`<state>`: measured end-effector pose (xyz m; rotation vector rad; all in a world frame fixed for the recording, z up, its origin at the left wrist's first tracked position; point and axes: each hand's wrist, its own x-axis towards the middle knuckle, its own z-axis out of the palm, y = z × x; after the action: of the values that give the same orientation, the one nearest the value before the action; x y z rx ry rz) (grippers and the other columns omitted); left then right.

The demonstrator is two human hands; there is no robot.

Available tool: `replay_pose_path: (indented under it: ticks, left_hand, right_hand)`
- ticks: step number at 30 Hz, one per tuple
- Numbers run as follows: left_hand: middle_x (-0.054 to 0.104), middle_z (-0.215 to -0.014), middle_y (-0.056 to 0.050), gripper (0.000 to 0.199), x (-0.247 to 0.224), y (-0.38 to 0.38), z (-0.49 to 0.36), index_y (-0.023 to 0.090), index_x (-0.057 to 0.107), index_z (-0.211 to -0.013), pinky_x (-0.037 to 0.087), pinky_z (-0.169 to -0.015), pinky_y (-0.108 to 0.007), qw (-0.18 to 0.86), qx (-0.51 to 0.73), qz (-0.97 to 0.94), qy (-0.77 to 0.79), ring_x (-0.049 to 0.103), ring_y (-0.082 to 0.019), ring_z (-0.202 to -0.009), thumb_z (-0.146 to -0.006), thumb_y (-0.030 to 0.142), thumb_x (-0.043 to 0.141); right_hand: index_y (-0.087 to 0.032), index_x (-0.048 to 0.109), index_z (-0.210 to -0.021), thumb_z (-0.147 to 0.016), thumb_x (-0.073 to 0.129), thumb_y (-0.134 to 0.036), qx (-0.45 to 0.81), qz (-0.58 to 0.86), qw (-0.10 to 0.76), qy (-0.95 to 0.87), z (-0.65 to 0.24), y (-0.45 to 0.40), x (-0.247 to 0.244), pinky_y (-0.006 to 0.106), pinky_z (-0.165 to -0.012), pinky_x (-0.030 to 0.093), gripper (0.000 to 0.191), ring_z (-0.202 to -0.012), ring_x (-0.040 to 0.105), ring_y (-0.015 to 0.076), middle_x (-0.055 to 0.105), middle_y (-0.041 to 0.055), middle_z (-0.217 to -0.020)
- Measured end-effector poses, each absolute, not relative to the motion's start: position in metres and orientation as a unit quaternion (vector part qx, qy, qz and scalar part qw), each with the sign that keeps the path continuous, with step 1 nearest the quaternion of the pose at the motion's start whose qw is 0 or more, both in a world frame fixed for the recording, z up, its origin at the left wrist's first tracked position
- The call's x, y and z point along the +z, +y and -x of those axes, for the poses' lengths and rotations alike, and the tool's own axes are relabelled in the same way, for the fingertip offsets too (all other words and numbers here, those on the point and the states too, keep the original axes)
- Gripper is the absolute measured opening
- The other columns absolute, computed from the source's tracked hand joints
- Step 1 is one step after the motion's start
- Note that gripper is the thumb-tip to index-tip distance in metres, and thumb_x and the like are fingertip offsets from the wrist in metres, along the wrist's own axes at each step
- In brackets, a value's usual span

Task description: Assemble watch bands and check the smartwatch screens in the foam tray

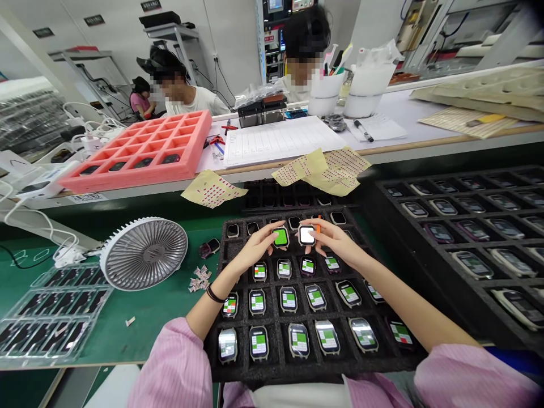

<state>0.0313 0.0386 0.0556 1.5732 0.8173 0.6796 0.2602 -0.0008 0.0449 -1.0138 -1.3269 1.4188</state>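
Note:
My left hand (260, 245) is closed around a smartwatch (280, 237) whose screen glows green. Close beside it, my right hand (334, 238) grips another smartwatch (306, 234) with a bright white screen, the fingers at its right edge. Both watches have no straps and are held face up, above a black foam tray (272, 309). In the tray's compartments lie several more watch bodies, many with green and white screens, such as a lit watch (289, 298) in the middle. A small orange piece (318, 224) shows behind my right fingers.
A round white fan (147, 253) stands left of the tray, near small paper scraps (199, 279) and a clear plastic tray (51, 311). Another black tray of watches (467, 226) is at right. The shelf ahead holds a pink foam tray (170, 136); co-workers (191, 99) sit beyond.

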Motion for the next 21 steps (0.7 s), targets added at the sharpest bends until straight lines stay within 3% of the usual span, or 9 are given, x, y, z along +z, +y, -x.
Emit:
replay_pose_path:
  ticks: [5,10,16,21]
  left_hand:
    - [0.065,-0.09,-0.005,0.049,0.0572,0.0386,-0.0299,0.017,0.052,-0.134,0.044,-0.057,-0.021,0.569,0.298,-0.675,0.363,0.053,-0.008,-0.061,-0.09,0.038,0.052]
    - [0.065,-0.091,-0.005,0.048,0.0578,0.0386,-0.0303,0.018,0.053,-0.133,0.042,-0.055,-0.019,0.571,0.299,-0.675,0.36,0.051,-0.006,-0.058,-0.089,0.038,0.054]
    - [0.063,-0.087,-0.004,0.047,0.0552,0.039,-0.0313,0.018,0.054,-0.131,0.04,-0.052,-0.018,0.577,0.298,-0.674,0.352,0.053,-0.008,-0.062,-0.089,0.039,0.054]
    - [0.06,-0.085,-0.003,0.048,0.0525,0.0394,-0.0314,0.017,0.054,-0.131,0.04,-0.052,-0.018,0.576,0.291,-0.678,0.351,0.052,-0.009,-0.064,-0.089,0.04,0.054]
  right_hand:
    - [-0.021,0.054,-0.12,-0.075,0.073,-0.033,0.571,0.413,0.454,-0.544,-0.2595,-0.0021,0.046,0.021,-0.038,0.04,0.051,-0.071,0.068,0.0198,0.063,0.0081,-0.095]
    - [-0.019,0.057,-0.113,-0.077,0.071,-0.04,0.565,0.425,0.472,-0.527,-0.2596,-0.0016,0.0468,0.021,-0.038,0.038,0.043,-0.058,0.066,0.0167,0.064,0.0042,-0.081]
    - [-0.018,0.062,-0.099,-0.081,0.063,-0.05,0.541,0.46,0.497,-0.498,-0.2611,-0.0009,0.0493,0.021,-0.033,0.028,0.037,-0.042,0.056,0.0099,0.069,0.0056,-0.079]
    - [-0.018,0.061,-0.102,-0.076,0.07,-0.046,0.542,0.459,0.49,-0.506,-0.2605,-0.0019,0.0517,0.02,-0.035,0.029,0.039,-0.044,0.057,0.0101,0.067,0.0037,-0.078]
